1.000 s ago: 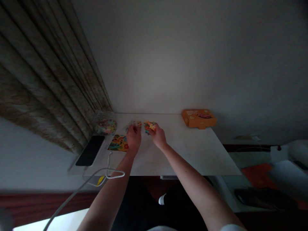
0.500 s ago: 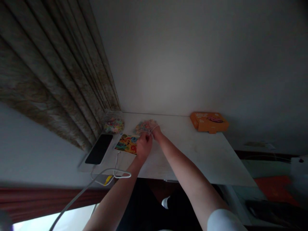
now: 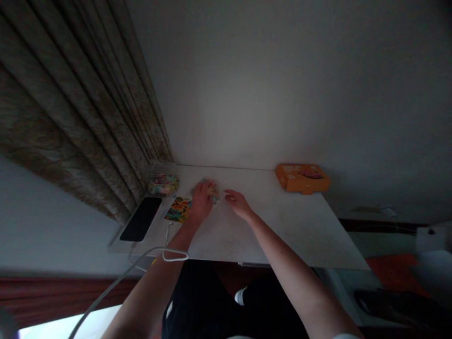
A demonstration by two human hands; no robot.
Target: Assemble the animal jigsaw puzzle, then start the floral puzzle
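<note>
A clear bag of small colourful pieces (image 3: 213, 189) lies on the white table (image 3: 261, 226). My left hand (image 3: 202, 201) is over its near left side, fingers bent onto the plastic, hiding part of the bag. Just right of the bag, apart from it, my right hand (image 3: 237, 202) hovers with the index finger stretched out and the thumb apart; no object shows in it. Partly behind my left wrist lies a colourful picture card (image 3: 177, 210). A second clear pack of colourful pieces (image 3: 164, 184) stands further left, by the curtain.
An orange box (image 3: 302, 179) sits at the back right against the wall. A dark-screened phone (image 3: 141, 219) lies at the left edge, with a white cable (image 3: 168, 249) looping over the front edge near my left forearm. Patterned curtains (image 3: 88, 108) hang on the left.
My right hand has let go of the bag and moved right, away from it. My left hand has gone from pinching the bag's near edge to lying over its side.
</note>
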